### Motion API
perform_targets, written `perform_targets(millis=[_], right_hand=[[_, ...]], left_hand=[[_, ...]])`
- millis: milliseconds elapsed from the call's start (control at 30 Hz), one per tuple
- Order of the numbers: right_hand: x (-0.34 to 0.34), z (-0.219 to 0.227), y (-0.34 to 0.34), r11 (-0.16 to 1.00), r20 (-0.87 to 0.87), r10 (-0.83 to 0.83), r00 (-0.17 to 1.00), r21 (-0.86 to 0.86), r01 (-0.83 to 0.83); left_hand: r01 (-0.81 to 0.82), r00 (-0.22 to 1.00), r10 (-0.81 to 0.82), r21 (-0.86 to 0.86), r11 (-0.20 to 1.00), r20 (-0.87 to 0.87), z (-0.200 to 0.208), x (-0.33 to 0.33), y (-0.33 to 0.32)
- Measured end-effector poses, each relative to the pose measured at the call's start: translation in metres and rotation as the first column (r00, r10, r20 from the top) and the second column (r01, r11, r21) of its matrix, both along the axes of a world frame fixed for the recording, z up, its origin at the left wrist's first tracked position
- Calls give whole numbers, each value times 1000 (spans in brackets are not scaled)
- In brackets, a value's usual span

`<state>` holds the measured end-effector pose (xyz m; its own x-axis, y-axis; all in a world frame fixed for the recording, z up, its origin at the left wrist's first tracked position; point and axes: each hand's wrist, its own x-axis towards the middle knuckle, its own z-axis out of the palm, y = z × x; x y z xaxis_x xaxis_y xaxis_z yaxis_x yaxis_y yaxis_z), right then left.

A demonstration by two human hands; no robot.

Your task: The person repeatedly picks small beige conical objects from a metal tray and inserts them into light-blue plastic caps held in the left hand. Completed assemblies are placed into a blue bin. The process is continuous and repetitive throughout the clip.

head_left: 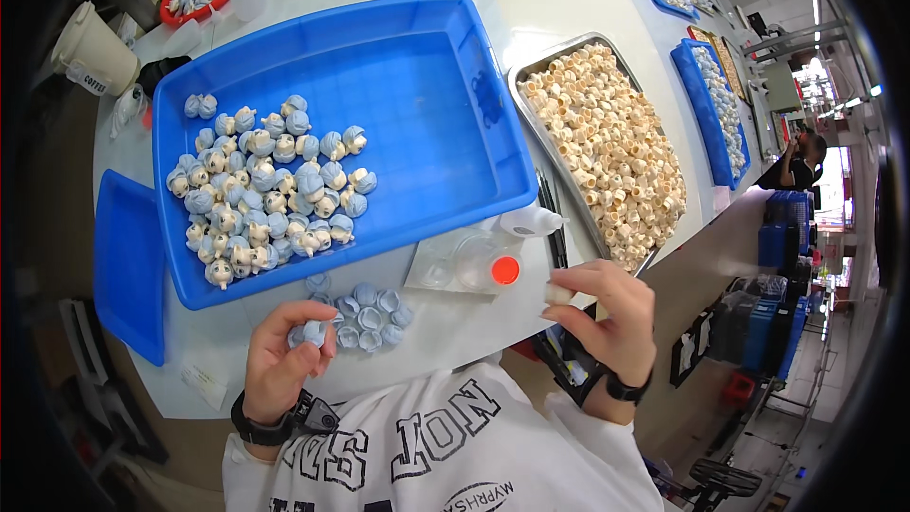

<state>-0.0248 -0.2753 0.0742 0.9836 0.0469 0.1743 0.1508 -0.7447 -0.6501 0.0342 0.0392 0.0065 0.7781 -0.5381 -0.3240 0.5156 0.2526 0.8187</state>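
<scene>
Between the thumb and fingers of my left hand (277, 362) is a light blue hair shell (311, 333), above the table's near edge. Several loose blue hair shells (370, 319) lie just beyond that hand, many with their hollows up. My right hand (614, 319) pinches a small cream doll-head piece (557, 294) to the right, apart from the left hand. A large blue tub (417, 85) holds many doll heads (248, 197) with blue hair, heaped in its left part. To its right, a metal tray (524, 106) is full of hollow cream pieces (611, 137).
A clear container with an orange-red cap (505, 270) and a white squeeze bottle (533, 221) stand between tub and right hand. Dark slim tools (552, 228) lie beside the tray. At far left are a blue bin (128, 265), a cup (95, 52) and a red basin (173, 9). Another person (804, 159) is far right.
</scene>
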Motion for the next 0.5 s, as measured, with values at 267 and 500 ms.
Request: perform_targets(millis=[267,500], right_hand=[[3,-27,17,989,5,-143,990,-23,143],[13,-35,17,993,73,-40,997,-111,48]], left_hand=[[-26,1000,26,10,1000,-17,0,1,1],[-63,998,63,1,998,-26,-1,0,2]])
